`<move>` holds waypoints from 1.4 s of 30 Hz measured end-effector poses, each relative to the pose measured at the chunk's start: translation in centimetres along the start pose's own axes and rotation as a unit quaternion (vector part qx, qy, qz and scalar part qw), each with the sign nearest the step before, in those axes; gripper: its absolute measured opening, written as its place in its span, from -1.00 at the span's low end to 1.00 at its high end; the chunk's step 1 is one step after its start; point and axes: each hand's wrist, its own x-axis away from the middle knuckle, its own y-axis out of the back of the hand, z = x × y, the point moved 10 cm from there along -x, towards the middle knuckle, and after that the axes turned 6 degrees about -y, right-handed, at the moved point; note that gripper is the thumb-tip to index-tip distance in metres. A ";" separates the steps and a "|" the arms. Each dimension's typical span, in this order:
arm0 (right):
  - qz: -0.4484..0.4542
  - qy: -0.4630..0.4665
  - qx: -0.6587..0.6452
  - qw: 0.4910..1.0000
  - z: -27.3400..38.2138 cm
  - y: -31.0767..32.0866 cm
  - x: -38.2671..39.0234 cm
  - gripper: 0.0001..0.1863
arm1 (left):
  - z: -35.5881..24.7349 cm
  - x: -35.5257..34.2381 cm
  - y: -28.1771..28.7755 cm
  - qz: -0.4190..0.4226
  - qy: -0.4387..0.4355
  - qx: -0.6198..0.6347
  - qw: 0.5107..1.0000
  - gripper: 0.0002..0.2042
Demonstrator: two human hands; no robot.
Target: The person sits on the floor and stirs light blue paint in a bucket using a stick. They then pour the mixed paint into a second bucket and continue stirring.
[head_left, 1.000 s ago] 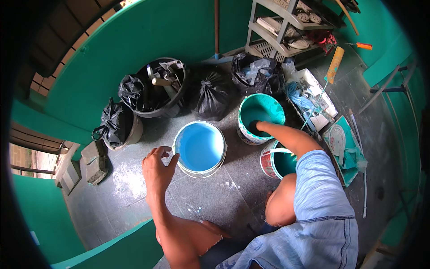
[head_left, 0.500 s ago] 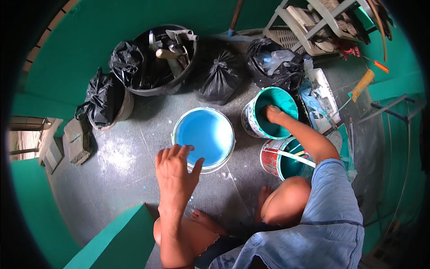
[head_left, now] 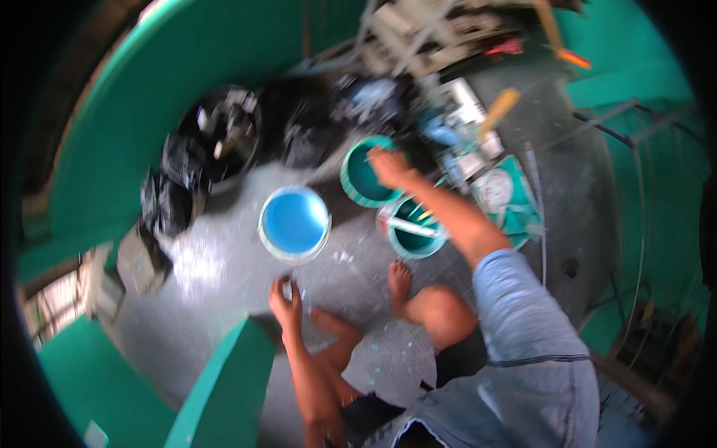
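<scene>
A pale-rimmed bucket of blue liquid stands on the grey floor in front of me. My left hand hangs on the near side of it, empty, with a gap between the thumb and the bent fingers. Farther right is a bucket coated inside with teal paint. Over its mouth, near the right side, I have my right hand; its fingers are smeared by motion, and whether they hold anything does not show. Just nearer sits a second teal-stained bucket with a white strip across its top, under my right forearm.
Black rubbish bags and a dark tub of scraps line the far left. A yellow paint roller lies far right, by a teal-stained lid. A green wall edge rises close on my left.
My view has swung and blurred. My right hand has come up from inside the teal bucket to its mouth. The left hand has drawn back from the blue liquid, its fingers more bent.
</scene>
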 end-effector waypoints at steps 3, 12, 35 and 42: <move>-0.062 -0.040 -0.089 0.993 1.1 7.8 1.2 -0.80 | -4.1 4.6 1.1 0.025 0.045 0.029 0.998 -0.82; -0.158 -0.082 -0.376 0.909 -6.7 35.9 18.7 -0.72 | -25.1 17.2 15.2 0.278 0.056 -0.012 0.959 -0.84; 0.170 -0.574 -0.252 0.760 -39.7 29.4 90.3 -0.60 | -34.6 38.7 9.0 0.319 0.222 -0.056 0.920 -0.69; 0.237 -0.576 -0.199 0.757 -51.9 32.1 91.8 -0.69 | -42.8 37.8 -1.7 0.368 0.259 0.057 0.891 -0.75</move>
